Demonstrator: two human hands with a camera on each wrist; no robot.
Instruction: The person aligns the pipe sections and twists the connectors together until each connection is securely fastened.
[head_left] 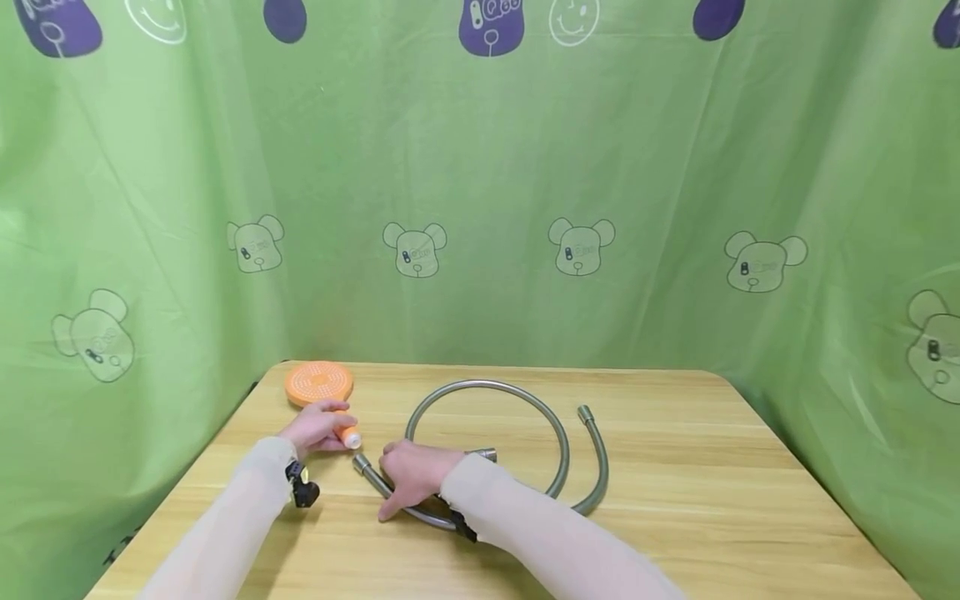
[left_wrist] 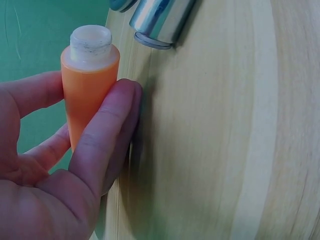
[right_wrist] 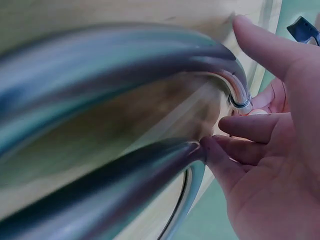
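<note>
An orange shower head lies at the far left of the table, its round spray face up in the head view. My left hand grips its handle between thumb and fingers, close to the white threaded end. My right hand reaches down over a grey shower hose. In the right wrist view, its thumb and fingers are spread, with one stretch of hose in the gap and fingertips right at another. The hose's metal end points toward the shower head handle, a short way apart.
More grey hose curves to the right, ending in a metal fitting. Another fitting shows beside my right sleeve. The wooden table has a green printed curtain behind it and along both sides.
</note>
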